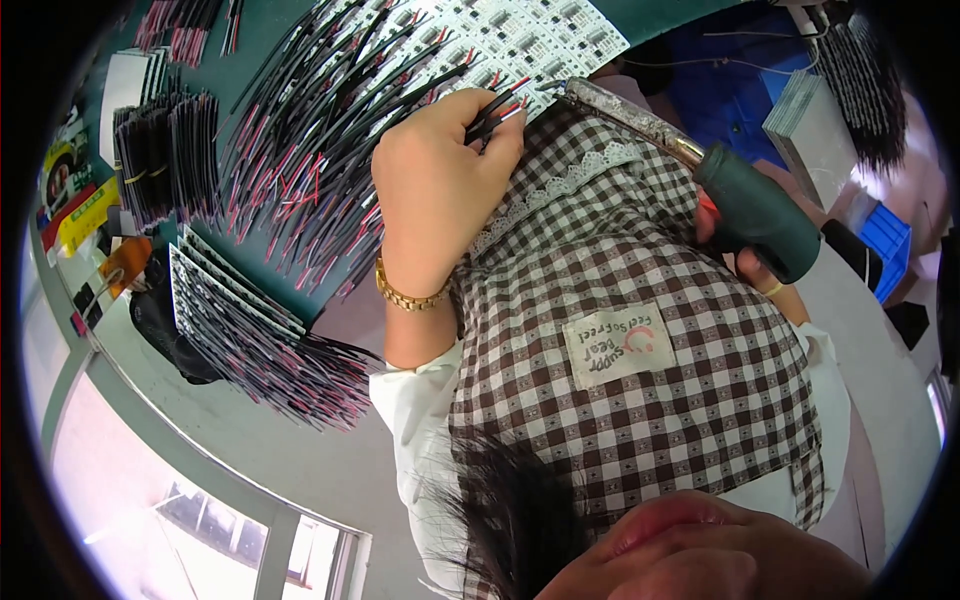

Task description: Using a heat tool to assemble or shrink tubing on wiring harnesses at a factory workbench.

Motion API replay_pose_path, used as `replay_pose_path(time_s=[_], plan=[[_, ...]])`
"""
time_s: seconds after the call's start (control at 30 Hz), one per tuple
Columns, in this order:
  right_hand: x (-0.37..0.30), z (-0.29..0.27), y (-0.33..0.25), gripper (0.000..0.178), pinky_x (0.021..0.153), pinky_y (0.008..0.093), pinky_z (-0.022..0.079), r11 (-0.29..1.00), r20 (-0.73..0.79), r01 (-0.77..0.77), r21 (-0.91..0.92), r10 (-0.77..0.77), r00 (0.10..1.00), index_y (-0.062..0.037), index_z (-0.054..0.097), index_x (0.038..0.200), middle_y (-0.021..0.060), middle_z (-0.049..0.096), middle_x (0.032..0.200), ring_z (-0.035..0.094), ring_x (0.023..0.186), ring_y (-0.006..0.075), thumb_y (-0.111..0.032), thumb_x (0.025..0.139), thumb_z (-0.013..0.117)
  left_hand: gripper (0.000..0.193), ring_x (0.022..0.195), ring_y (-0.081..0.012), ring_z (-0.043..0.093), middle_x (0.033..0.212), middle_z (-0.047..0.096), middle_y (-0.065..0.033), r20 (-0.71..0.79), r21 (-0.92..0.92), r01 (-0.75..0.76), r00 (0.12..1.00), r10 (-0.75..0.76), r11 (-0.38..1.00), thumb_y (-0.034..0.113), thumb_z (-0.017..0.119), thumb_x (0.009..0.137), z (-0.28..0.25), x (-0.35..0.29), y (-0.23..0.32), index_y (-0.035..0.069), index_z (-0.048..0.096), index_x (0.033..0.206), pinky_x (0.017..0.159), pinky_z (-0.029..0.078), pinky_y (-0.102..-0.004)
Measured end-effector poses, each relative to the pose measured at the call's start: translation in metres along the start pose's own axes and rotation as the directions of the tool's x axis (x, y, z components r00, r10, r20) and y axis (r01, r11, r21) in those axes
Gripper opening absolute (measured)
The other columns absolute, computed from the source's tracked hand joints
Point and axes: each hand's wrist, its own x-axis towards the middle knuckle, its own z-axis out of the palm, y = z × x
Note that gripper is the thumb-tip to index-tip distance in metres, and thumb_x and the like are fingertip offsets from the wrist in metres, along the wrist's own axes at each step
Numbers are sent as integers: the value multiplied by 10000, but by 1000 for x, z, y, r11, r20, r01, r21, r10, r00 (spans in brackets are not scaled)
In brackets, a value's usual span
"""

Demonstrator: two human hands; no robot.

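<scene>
"Is there any writing about?"

"A cream cloth patch [618,345] on the checked apron [640,430] carries dark lettering and a red smile shape. At the far left, a yellow packet [88,218] has print too small to make out."

"And containers?"

"A blue plastic tray [888,245] stands at the right; its contents cannot be told from here."

"What are the hands doing?"

"The left hand [445,165], a gold link bracelet [405,292] at its wrist, pinches thin black and red wires [508,97] between thumb and forefinger, over the near edge of a white circuit panel [525,35]. The right hand [755,268] is closed round the smooth, dark green handle of a soldering iron [735,185], which mostly hides it. The worn metal barrel points at the pinched wires; whether its tip touches anything is perhaps too fine to say."

"What lies around them?"

"Black, red and white leads fan stiffly across the panel and the green tabletop [670,15]. To the left stand banded dark wire bundles [165,160], with wired panels [265,335] stacked aslant below them."
</scene>
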Motion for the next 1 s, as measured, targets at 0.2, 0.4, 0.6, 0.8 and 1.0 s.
replay_pose_path(time_s=[0.2,0.4,0.6,0.8,1.0], plan=[[2,-27,32,466,762,336,456,919,279,389,-69,-357,892,26,571,1171,108,603,999,571,828,203,-318,870,662,191,501,-31,501,611,625,-29,32,133,-96,995,92,986,179,751,747,1,2,0,27,694,848,488,394,-196],[-14,-33,46,513,789,342,446,974,228,219,-54,-201,953,22,565,1186,89,611,977,572,847,215,-356,855,670,180,483,-110,550,640,639,-46,14,211,-148,989,148,966,205,745,728,2,1,-1,57,704,822,498,426,-233],[2,-25,26,644,736,306,428,961,248,246,124,-270,930,14,467,1317,79,620,1016,593,879,170,-390,856,664,180,493,-114,563,646,643,-55,-12,235,-214,975,224,948,198,744,729,2,0,-1,55,705,832,498,429,-236],[12,-51,14,591,683,275,422,646,319,576,-502,-481,817,21,478,1297,106,632,1015,609,878,154,-304,848,682,145,545,-243,602,643,626,-59,-18,235,-204,977,214,950,204,714,708,1,-3,3,105,667,802,479,434,-331],[24,-111,-21,452,653,230,406,855,86,475,-208,-468,880,8,497,1270,96,606,973,562,794,118,-227,897,593,190,629,-268,599,736,603,-92,-109,86,-228,966,237,970,133,677,761,5,-8,-12,54,574,900,544,453,-344]])
